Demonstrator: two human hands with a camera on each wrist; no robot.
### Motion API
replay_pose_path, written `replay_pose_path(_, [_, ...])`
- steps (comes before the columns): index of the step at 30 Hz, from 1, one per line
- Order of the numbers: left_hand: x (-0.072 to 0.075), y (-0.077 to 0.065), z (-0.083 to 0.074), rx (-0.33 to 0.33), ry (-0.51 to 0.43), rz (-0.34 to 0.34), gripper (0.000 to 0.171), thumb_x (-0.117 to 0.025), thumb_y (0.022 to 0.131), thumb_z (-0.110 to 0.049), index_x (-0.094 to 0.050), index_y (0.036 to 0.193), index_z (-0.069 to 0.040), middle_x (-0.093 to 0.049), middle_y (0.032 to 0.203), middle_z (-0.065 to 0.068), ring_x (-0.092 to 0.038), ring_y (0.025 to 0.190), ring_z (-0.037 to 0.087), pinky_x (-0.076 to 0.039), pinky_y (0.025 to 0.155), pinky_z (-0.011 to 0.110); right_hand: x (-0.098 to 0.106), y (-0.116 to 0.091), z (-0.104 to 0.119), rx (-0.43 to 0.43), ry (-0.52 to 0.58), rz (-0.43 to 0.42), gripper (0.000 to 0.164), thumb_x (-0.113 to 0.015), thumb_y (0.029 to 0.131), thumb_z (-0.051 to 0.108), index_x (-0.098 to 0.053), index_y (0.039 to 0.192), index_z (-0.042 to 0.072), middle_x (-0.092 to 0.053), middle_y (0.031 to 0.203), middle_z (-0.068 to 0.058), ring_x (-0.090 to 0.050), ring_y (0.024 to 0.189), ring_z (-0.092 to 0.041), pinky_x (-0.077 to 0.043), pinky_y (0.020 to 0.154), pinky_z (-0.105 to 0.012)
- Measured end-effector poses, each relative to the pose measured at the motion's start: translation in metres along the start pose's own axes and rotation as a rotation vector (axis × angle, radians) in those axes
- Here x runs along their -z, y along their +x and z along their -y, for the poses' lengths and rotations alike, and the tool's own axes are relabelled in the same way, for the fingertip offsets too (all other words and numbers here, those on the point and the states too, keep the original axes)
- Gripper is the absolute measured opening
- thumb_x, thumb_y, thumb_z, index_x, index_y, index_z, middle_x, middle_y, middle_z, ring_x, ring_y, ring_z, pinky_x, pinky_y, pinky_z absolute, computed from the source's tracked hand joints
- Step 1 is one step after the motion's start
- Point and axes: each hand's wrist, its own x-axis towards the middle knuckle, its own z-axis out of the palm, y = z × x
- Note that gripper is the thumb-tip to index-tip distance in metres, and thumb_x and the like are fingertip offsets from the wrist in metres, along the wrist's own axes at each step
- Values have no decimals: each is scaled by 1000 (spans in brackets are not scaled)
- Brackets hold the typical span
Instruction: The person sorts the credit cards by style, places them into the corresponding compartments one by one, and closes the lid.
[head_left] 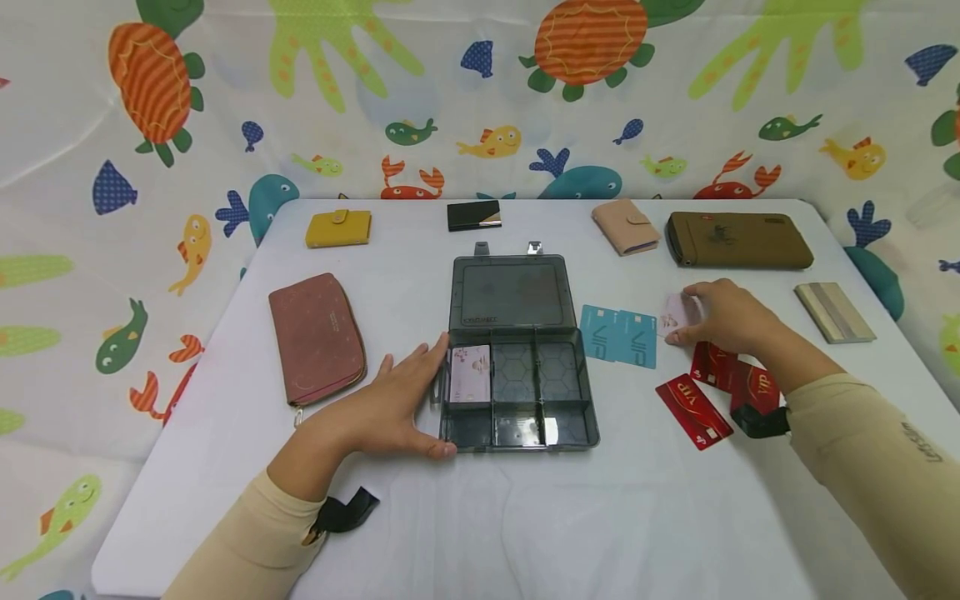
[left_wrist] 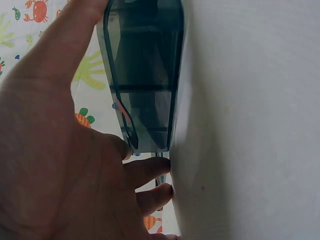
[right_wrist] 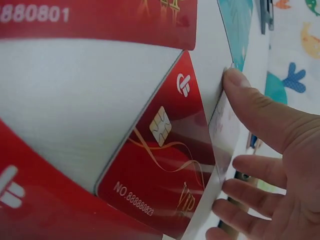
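A dark translucent divided box (head_left: 517,408) stands with its lid (head_left: 512,292) tipped back. One pink card (head_left: 470,375) lies in its upper left compartment. My left hand (head_left: 382,412) rests against the box's left side, fingers spread and fairly straight, thumb by the near corner. Right of the box, my right hand (head_left: 723,317) pinches another pink card (head_left: 675,315) at its edges between thumb and fingers, low over the table. In the right wrist view the thumb (right_wrist: 250,92) touches that card's corner. Two teal cards (head_left: 618,336) and three red cards (head_left: 693,411) lie close by.
A brown zip wallet (head_left: 318,337) lies left of the box. Along the back are a yellow wallet (head_left: 338,228), a black card holder (head_left: 474,215), a pink wallet (head_left: 626,227) and an olive wallet (head_left: 738,240). A beige card holder (head_left: 834,312) sits at right.
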Motion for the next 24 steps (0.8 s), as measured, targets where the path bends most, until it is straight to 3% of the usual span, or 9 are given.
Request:
replay_pose_path(10, [0,1,1,-5,1,-3,141,-82,67,-71,3,165,-17,-11,169,2,-4,155,26,4,118,62,4,2,0,-42,42,-13,91,-89,76,45,-47,138,-6,-33,136,-40,-31,124,-58,-52,85,-66])
replay_pose_path(15, [0,1,1,-5,2,5,141,-82,68,-72,4,165,-18,-10,169,2,-3,155,25,5,118,61,4,5,-3,-71,85,-20,95,-90,74,47,-43,135,-10,-36,129,-38,-36,116,-56,-57,79,-60])
replay_pose_path(24, [0,1,2,-8,11,5,141,-80,68,-74,5,165,-18,-9,169,1,-3,155,25,5,118,61,3,3,-6,-64,142,-49,106,-90,74,48,-30,140,-8,-40,126,-37,-46,108,-54,-55,82,-62])
